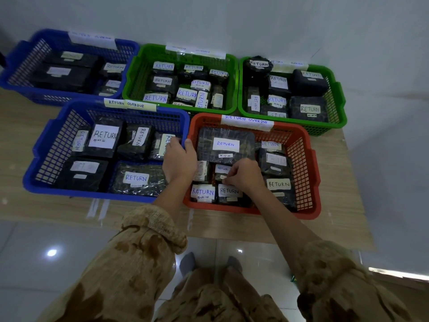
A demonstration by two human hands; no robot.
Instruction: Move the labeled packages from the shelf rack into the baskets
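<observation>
One package (221, 170) pinched by right hand (243, 175); left hand (180, 159) grips basket (301, 163).

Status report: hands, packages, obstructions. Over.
Left hand grips rim of red basket, against front blue basket. Right hand pinches small package inside red basket. Nothing blocking; basket crowded.

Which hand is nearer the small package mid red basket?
Right. The right hand pinches the small package; the left hand grips the rim of the red basket, off to its left.
</observation>
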